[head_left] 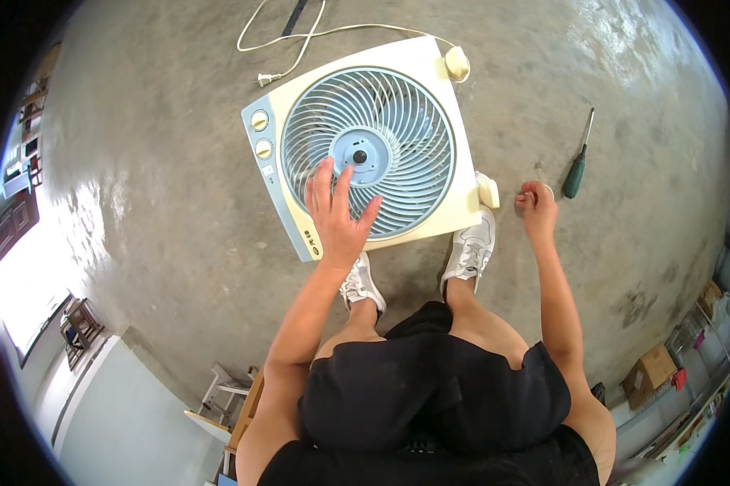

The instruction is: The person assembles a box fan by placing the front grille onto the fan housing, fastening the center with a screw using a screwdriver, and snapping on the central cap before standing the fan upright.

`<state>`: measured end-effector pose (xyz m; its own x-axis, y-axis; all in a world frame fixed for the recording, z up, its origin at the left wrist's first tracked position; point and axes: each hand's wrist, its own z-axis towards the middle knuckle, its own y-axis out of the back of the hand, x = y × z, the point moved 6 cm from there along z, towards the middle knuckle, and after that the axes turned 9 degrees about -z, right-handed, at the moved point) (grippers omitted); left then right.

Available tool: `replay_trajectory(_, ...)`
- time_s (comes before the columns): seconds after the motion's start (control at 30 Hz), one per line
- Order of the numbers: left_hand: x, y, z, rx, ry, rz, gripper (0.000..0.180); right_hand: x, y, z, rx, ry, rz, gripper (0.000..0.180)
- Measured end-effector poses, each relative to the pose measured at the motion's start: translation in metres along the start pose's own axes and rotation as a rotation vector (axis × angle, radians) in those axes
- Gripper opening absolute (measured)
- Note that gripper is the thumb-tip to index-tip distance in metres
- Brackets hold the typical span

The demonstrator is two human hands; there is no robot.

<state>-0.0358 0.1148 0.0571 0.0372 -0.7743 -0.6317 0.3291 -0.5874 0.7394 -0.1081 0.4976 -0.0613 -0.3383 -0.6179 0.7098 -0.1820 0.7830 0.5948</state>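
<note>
Box fan (373, 150), left hand (338, 217) splayed over it, right hand (538, 207) curled

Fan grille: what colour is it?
Light blue; the fan grille shows best in the head view.

Two bare hands can be counted: one left hand (338, 212) and one right hand (537, 209). Below the left hand there is one fan (381, 162), having one round grille (417, 154) and one hub (360, 156), near the far end of this hand. Two dials (263, 149) are located to the left of it. Two cream side pieces (486, 189) are on the fan, the closer one near the right hand. One cord (365, 26) with one plug (265, 79) lies well beyond the left hand. One screwdriver (575, 176) is near the right hand, on its right. Two white shoes (471, 249) are nearer to the body than the left hand.
</note>
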Motion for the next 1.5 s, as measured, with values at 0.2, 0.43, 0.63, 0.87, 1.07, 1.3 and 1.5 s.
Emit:
replay_trajectory(0.2,0.002,0.001,0.005,0.040,0.116,0.004,0.026,0.030,-0.015,0.002,-0.040,0.377,-0.457,0.019)
replay_trajectory(0.43,-0.005,0.000,0.024,0.130,0.202,0.043,0.019,0.026,0.031,0.000,-0.093,0.234,-0.288,0.017)
replay_trajectory(0.63,0.000,0.003,0.034,0.199,0.276,0.060,0.018,-0.013,0.088,0.041,-0.368,0.036,-0.373,0.023)
replay_trajectory(0.87,0.011,-0.001,0.040,0.252,0.360,0.047,0.016,-0.089,0.099,0.104,-0.330,-0.131,-0.692,0.054)
replay_trajectory(1.07,0.007,-0.009,0.038,0.244,0.374,-0.054,0.015,-0.038,0.116,0.056,-0.355,-0.062,-0.128,0.030)
replay_trajectory(1.3,0.015,0.008,0.026,0.142,0.776,-0.979,0.011,0.115,0.041,-0.093,0.126,0.339,-0.191,0.025)
replay_trajectory(1.5,0.011,-0.008,0.013,0.160,1.029,-1.526,0.006,0.158,-0.014,-0.127,0.384,0.271,-0.092,0.031)
